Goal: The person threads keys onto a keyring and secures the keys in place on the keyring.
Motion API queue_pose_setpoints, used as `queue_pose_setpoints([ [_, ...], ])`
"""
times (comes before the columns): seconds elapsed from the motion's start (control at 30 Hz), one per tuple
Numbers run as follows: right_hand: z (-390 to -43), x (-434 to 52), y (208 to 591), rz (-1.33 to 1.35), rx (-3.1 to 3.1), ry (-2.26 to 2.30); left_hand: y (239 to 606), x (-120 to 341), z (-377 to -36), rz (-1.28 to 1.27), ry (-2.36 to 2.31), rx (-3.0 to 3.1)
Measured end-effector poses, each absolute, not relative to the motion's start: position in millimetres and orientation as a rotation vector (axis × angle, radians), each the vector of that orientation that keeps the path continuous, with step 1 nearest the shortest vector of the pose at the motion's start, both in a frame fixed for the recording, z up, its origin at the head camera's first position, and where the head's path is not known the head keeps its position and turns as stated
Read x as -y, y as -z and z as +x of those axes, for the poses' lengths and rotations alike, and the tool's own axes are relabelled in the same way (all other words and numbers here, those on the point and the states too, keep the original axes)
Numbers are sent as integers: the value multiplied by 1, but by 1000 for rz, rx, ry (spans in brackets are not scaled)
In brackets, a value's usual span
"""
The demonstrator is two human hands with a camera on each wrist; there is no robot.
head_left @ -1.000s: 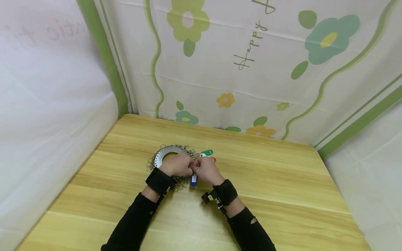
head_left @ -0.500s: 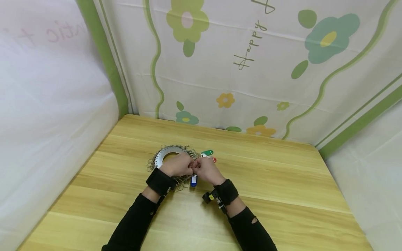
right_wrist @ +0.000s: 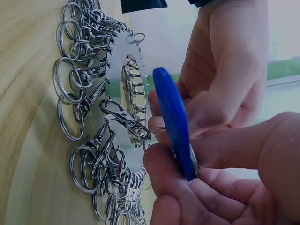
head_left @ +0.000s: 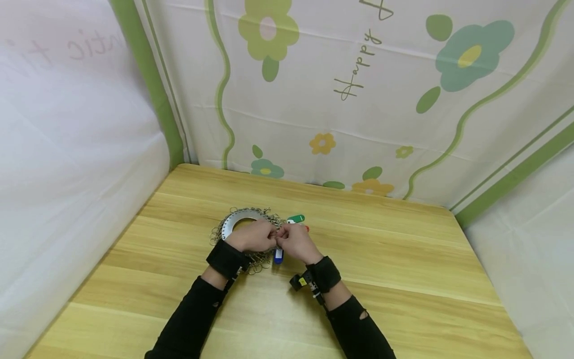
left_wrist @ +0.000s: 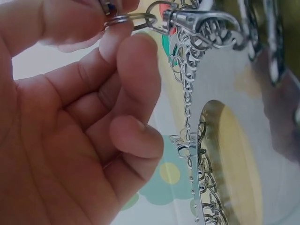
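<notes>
A flat silver metal ring (head_left: 230, 223) lies on the table, with swivel snap hooks and split rings hung around its edge. My left hand (head_left: 255, 236) reaches over it. In the left wrist view its fingertips pinch a split ring (left_wrist: 140, 19) linked to a snap hook (left_wrist: 201, 21). My right hand (head_left: 297, 243) meets it fingertip to fingertip. A blue key tag (right_wrist: 172, 112) stands between the right thumb and finger, pinched at its lower end. Whether the tag is threaded on the split ring is hidden by the fingers.
A green key tag (head_left: 296, 218) and a red key tag (head_left: 307, 229), mostly covered, sit just beyond the right hand. The wooden table (head_left: 394, 259) is bounded by a flowered cloth (head_left: 287, 109) behind and white cloth (head_left: 89, 174) at the left.
The blue tag has shifted slightly up and to the right with the right fingertips. More of the red tag is now covered by the right hand. The metal ring stays put.
</notes>
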State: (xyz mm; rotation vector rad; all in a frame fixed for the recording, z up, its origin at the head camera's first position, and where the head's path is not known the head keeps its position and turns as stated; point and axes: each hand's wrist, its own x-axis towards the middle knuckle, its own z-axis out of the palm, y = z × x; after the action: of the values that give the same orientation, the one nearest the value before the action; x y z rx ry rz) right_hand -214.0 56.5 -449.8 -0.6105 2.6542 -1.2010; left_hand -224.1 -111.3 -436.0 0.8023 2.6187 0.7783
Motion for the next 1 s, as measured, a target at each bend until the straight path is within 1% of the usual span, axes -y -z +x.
queue_pose_setpoints([
  [0.3, -213, -57, 449, -576, -2649, 1214, 437, 113, -225, 839, -745, -2583],
  [0.7, -212, -57, 446, -689, -2676, 1161, 436, 112, -224, 846, -718, -2577],
  [1.0, -211, -56, 444, -705, -2702, 1134, 436, 114, -224, 803, -749, -2587],
])
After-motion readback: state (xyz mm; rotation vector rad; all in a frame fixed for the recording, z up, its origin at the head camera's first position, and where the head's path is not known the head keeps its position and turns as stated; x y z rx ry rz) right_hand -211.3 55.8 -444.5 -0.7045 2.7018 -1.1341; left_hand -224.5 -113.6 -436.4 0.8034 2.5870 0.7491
